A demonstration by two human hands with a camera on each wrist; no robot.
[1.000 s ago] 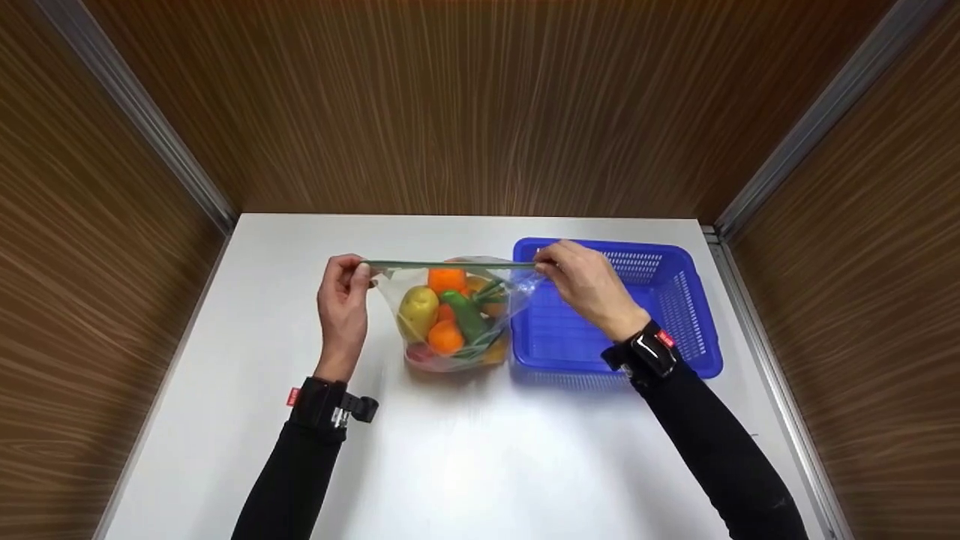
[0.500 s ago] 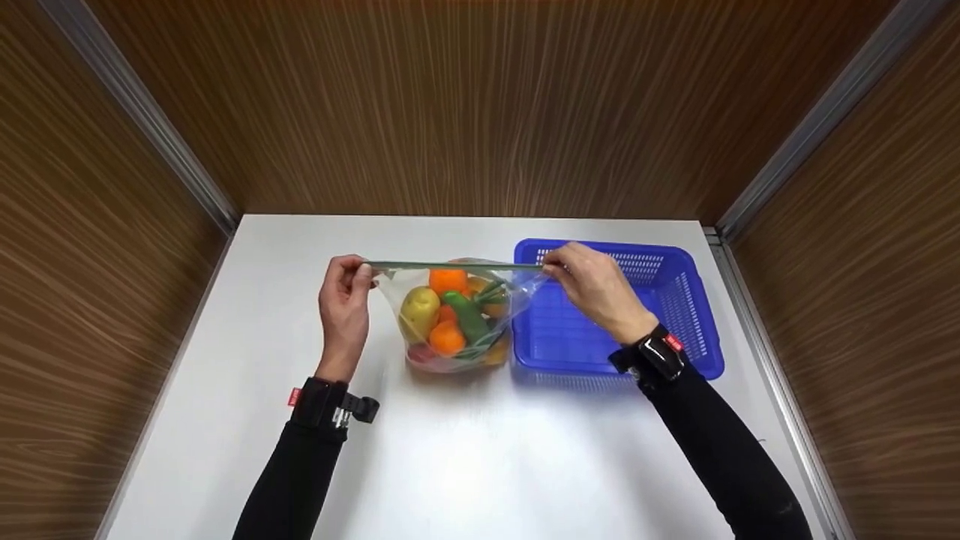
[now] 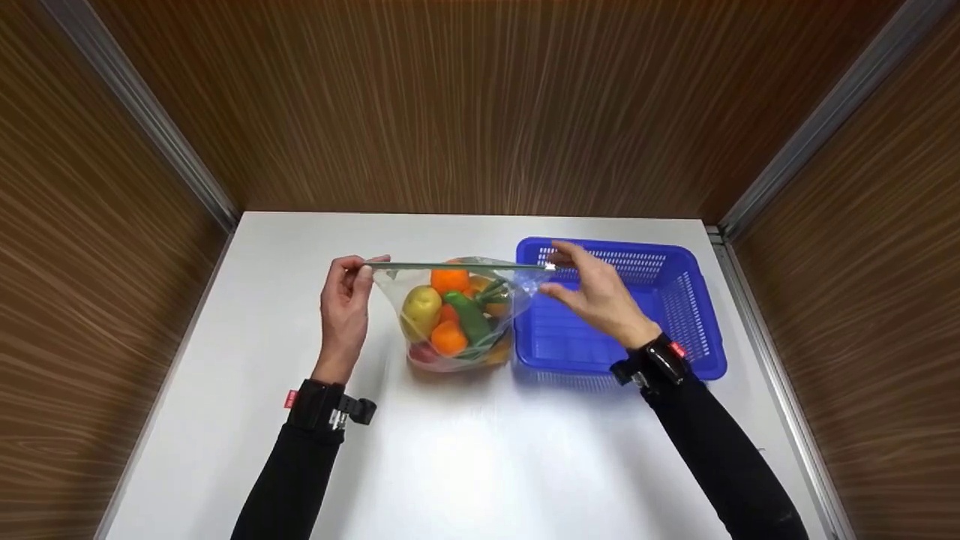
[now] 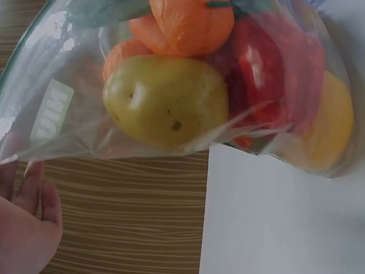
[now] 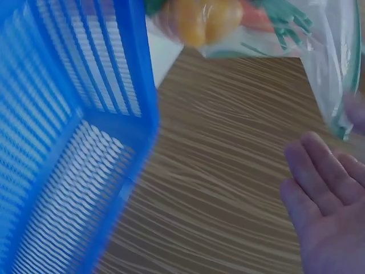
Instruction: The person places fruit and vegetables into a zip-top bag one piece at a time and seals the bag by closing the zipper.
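Clear plastic is catching the light in the head view: a zip bag [image 3: 457, 311] full of produce is standing on the white desk [image 3: 465, 450], just left of a blue basket [image 3: 675, 300] and touching its near wall. The left hand [image 3: 343, 315] is pinching the left end of the bag's green zip strip [image 3: 457, 265], thumb and fingers curled onto it. The right hand [image 3: 596, 292] is hovering at the strip's right end, over the basket, its fingers spread and relaxed with the fingertips at the small white slider [image 3: 550, 266]; this grip is lying apart, clamped on nothing. Inside the bag a yellow potato [image 3: 420, 309], an orange fruit [image 3: 448, 337] and a green cucumber [image 3: 471, 319] are showing through the film. Both arms are wearing black sleeves with wrist straps.

From the left wrist, the bag [image 4: 188, 91] is filling most of the picture, with the potato [image 4: 165, 100] pressing against the film, an orange piece [image 4: 191, 23] above it and a red one [image 4: 262, 74] beside it. The left hand [image 4: 25, 228] is sitting at the lower left corner, touching the bag's edge.

From the right wrist, the basket [image 5: 68, 142] is blurring across the left half, the bag [image 5: 268, 28] is hanging at the top, and the right hand [image 5: 328, 205] is showing an open palm with straight fingers, just below the bag's corner.
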